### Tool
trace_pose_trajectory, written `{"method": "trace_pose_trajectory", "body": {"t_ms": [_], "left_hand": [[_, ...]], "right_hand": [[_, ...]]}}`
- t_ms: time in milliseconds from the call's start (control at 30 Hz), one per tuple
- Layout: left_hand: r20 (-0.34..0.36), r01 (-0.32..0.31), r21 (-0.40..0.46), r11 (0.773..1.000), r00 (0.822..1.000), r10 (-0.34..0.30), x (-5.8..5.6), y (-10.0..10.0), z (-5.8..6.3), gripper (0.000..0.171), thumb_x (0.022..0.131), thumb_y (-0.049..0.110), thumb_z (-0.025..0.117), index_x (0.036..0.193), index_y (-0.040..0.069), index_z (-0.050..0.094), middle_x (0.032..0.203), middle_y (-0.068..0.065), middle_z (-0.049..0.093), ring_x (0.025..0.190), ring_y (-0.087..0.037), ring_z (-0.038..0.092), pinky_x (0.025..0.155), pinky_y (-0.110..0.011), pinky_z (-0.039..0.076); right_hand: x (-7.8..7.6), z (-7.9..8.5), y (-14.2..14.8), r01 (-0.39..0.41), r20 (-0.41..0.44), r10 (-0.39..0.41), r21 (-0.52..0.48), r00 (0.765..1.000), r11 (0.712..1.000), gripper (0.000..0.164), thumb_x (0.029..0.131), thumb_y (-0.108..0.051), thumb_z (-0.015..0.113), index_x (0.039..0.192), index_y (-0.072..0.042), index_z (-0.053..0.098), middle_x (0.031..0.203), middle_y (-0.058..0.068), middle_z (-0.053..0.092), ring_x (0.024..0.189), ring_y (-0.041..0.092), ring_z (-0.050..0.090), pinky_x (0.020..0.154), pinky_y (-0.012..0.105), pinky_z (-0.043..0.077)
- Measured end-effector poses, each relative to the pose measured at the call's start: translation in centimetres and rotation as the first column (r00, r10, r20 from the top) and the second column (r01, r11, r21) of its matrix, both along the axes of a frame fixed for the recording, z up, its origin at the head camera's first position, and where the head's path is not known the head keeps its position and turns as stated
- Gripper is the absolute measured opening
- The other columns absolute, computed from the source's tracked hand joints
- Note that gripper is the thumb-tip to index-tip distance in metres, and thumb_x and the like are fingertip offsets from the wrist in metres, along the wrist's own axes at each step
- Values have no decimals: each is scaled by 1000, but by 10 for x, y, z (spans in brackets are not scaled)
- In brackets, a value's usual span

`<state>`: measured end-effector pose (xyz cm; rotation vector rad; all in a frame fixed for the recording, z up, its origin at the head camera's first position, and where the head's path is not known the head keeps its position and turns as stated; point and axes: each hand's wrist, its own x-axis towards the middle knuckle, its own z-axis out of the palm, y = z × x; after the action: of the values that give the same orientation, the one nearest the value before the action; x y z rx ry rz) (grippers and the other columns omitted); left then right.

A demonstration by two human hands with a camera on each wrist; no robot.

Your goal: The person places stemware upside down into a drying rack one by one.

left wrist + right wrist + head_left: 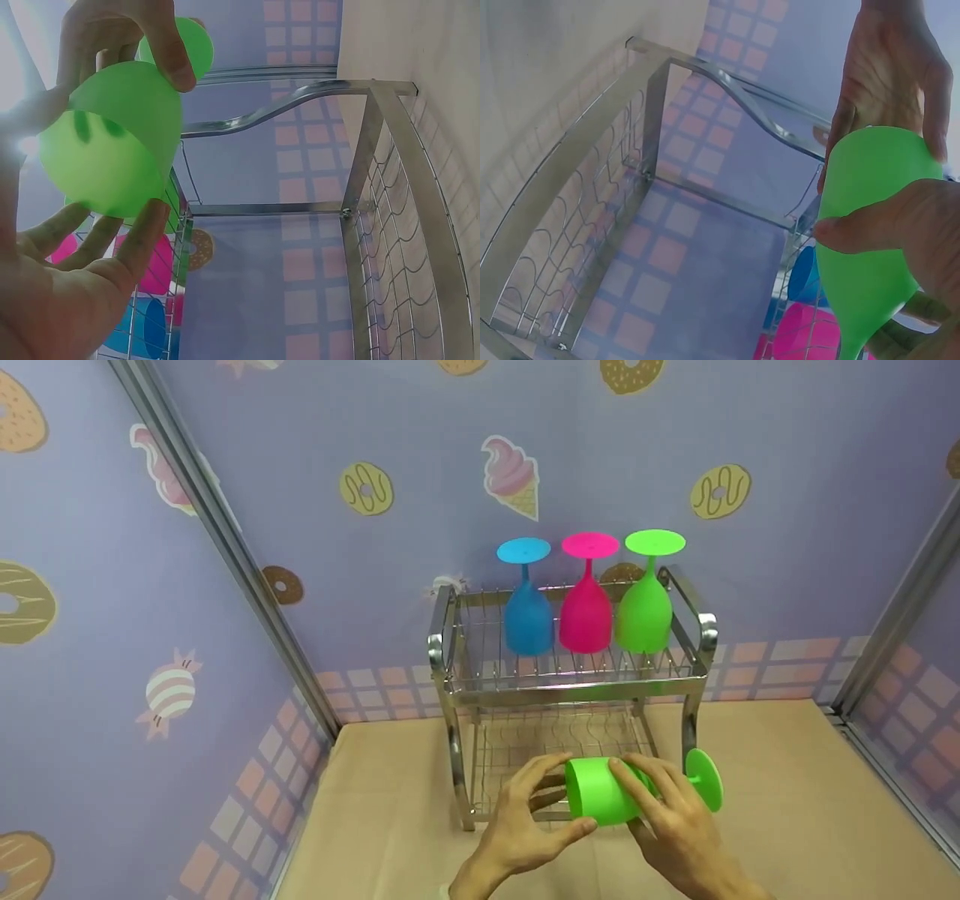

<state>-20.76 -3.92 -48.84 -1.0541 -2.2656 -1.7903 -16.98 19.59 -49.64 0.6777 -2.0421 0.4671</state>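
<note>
A green plastic goblet (pixel 604 793) is held on its side in front of the rack, its mouth to the left and its round foot to the right. My right hand (pixel 679 829) grips the bowl towards the stem, with the thumb across it in the right wrist view. At the mouth, my left hand (pixel 521 821) holds the rim between thumb and fingers. Upside down on the rack's top tier stand a blue goblet (pixel 529 619), a pink goblet (pixel 586 619) and another green goblet (pixel 645 615), feet upward.
The two-tier metal rack (pixel 577 692) stands against the patterned wall (pixel 420 532) behind my hands. Its lower wire shelf (pixel 517 739) sits just above a beige-covered table (pixel 382 810). Metal posts (pixel 225 532) edge the side walls.
</note>
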Motion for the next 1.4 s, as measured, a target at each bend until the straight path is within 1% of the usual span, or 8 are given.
{"method": "trace_pose_trajectory", "body": {"t_ms": [233, 367, 467, 567, 700, 900, 1033, 1400], "left_hand": [[41, -66, 27, 997, 997, 65, -5, -5, -6, 67, 90, 33, 84, 146, 9, 56, 136, -14, 64, 115, -23, 74, 90, -32, 65], [95, -78, 64, 995, 993, 71, -7, -6, -8, 65, 88, 29, 84, 142, 7, 54, 134, -18, 61, 114, -28, 74, 89, -35, 66], [128, -69, 89, 994, 990, 57, -7, -6, -9, 64, 87, 28, 83, 139, 7, 52, 134, -20, 59, 114, -29, 73, 90, -37, 66], [157, -51, 105, 993, 987, 34, -6, -4, -9, 62, 87, 27, 82, 136, 8, 49, 135, -21, 57, 114, -28, 73, 90, -38, 66], [170, -34, 114, 993, 985, 15, -4, -1, -8, 63, 85, 27, 81, 135, 8, 47, 135, -20, 56, 114, -27, 72, 90, -38, 66], [156, -25, 107, 994, 988, 8, -3, 3, -6, 64, 84, 29, 81, 135, 10, 48, 137, -19, 55, 114, -26, 72, 87, -40, 67], [151, -18, 98, 995, 989, 3, -3, 3, -6, 64, 84, 29, 82, 135, 10, 48, 137, -19, 54, 114, -24, 72, 86, -38, 67], [147, -21, 81, 997, 989, 9, -2, 0, -5, 66, 88, 30, 79, 139, 5, 46, 138, -20, 54, 117, -29, 70, 91, -38, 66]], "right_hand": [[2, -8, 0, -115, -176, 99, -82, 979, 990, 43, 108, -32, 65, 125, 7, 70, 119, 24, 70, 107, 35, 63, 118, 17, 40], [7, -24, -3, -173, -137, 140, -264, 981, 949, 39, 102, -30, 76, 112, 8, 73, 105, 20, 71, 98, 23, 67, 101, 13, 50], [15, -35, -7, -139, 117, 224, -496, 967, 857, 36, 89, -9, 88, 118, 4, 71, 110, 13, 72, 101, 14, 70, 92, 13, 56], [21, -37, -11, -26, 351, 414, -735, 840, 677, 58, 81, 12, 86, 134, 3, 62, 128, 12, 67, 112, 15, 70, 96, 22, 61], [22, -29, -14, 97, 374, 680, -908, 631, 409, 62, 99, 7, 67, 155, 4, 39, 155, 21, 46, 129, 18, 65, 109, 30, 57], [13, -20, -15, 82, 235, 836, -971, 496, 225, 74, 107, 2, 53, 167, 3, 10, 166, 16, 29, 141, 10, 56, 119, 32, 49], [10, -20, -19, 95, 191, 849, -982, 493, 165, 74, 108, 0, 52, 168, 0, 10, 159, 4, 43, 142, 12, 56, 120, 32, 48], [4, -18, -24, 86, 170, 852, -985, 496, 147, 70, 110, 0, 51, 166, 4, 11, 156, 0, 48, 142, 15, 56, 121, 32, 47]]}}
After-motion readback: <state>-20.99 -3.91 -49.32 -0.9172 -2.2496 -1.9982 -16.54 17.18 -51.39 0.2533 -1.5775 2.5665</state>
